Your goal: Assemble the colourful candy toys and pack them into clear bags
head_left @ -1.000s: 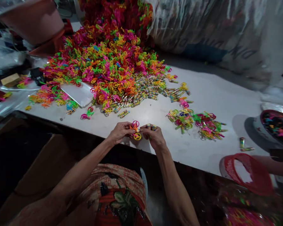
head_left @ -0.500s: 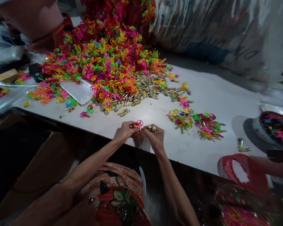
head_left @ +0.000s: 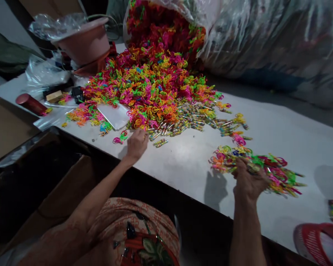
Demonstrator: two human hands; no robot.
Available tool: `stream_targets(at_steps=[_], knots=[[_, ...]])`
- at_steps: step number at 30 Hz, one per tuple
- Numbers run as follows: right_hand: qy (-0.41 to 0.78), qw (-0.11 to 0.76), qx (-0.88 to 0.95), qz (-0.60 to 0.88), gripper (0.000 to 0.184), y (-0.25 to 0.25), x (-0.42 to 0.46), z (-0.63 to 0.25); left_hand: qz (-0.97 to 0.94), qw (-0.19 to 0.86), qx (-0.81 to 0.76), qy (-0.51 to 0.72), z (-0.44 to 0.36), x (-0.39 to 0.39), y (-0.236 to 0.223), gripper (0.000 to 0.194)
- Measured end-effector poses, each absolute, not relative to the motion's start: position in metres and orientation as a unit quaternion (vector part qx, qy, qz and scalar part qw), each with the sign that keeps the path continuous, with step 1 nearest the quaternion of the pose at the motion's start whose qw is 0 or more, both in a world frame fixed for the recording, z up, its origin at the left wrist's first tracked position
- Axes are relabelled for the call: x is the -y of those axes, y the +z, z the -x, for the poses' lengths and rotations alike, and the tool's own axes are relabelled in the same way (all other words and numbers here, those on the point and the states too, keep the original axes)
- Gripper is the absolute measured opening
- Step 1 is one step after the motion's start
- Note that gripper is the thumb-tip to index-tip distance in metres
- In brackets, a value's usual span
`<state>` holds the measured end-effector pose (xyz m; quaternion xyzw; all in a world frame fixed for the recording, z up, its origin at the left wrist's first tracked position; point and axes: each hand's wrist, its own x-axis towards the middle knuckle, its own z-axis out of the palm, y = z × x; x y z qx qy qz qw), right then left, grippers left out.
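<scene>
Head view: the left hand (head_left: 138, 144) curls at the near edge of a heap of bright multicoloured plastic pieces (head_left: 151, 85), its grip hidden, while the blurred right hand (head_left: 249, 179) is over a smaller cluster of coloured plastic toys with printed tubes (head_left: 281, 173), whether grasping or released I cannot tell. Good handling means left fingertips freeing one piece without snagging others, and a light right touch.

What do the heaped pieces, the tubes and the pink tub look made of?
Pieces: probably moulded plastic, slightly glossy, from their bright solid colours. Tubes: shiny, possibly clear plastic over printed pattern, judging by white glints. Tub: likely smooth plastic, evenly coloured.
</scene>
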<state>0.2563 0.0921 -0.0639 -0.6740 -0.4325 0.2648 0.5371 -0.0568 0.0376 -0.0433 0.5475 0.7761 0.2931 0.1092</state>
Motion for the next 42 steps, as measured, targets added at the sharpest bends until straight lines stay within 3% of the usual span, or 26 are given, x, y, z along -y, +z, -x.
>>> stream_targets(at_steps=[4,6,8,13,15,18,21,25,29,36,42], knots=[[0.623,0.410,0.342,0.571,0.030,-0.066,-0.074,-0.202,-0.470,0.073,-0.864,0.164,0.094,-0.054,-0.042,0.028],[0.723,0.350,0.299,0.514,0.029,-0.068,-0.067,-0.172,-0.466,0.114,-0.865,0.146,0.096,-0.062,-0.048,0.030],[0.759,0.342,0.267,0.486,0.033,-0.071,-0.062,-0.154,-0.472,0.138,-0.855,0.165,0.093,-0.065,-0.056,0.026],[0.729,0.414,0.256,0.481,0.033,-0.079,-0.055,-0.160,-0.438,0.104,-0.817,0.360,0.080,-0.060,-0.069,0.010],[0.712,0.443,0.239,0.489,0.030,-0.081,-0.052,-0.170,-0.381,0.182,-0.779,0.464,0.073,-0.058,-0.069,0.010],[0.712,0.451,0.196,0.501,0.030,-0.079,-0.049,-0.179,-0.261,0.392,-0.677,0.565,0.062,-0.058,-0.065,0.018],[0.725,0.439,0.196,0.493,0.035,-0.073,-0.047,-0.177,-0.181,0.535,-0.584,0.584,0.051,-0.056,-0.059,0.023],[0.718,0.440,0.241,0.482,0.036,-0.063,-0.049,-0.165,-0.157,0.626,-0.520,0.559,0.038,-0.048,-0.054,0.032],[0.696,0.459,0.254,0.491,0.033,-0.063,-0.054,-0.160,-0.132,0.702,-0.474,0.515,0.024,-0.044,-0.054,0.022],[0.660,0.473,0.293,0.505,0.031,-0.059,-0.046,-0.172,-0.164,0.657,-0.547,0.492,0.005,-0.043,-0.058,0.016],[0.591,0.518,0.363,0.500,0.029,-0.044,-0.049,-0.164,-0.385,0.557,-0.611,0.411,-0.004,-0.031,-0.053,0.017]])
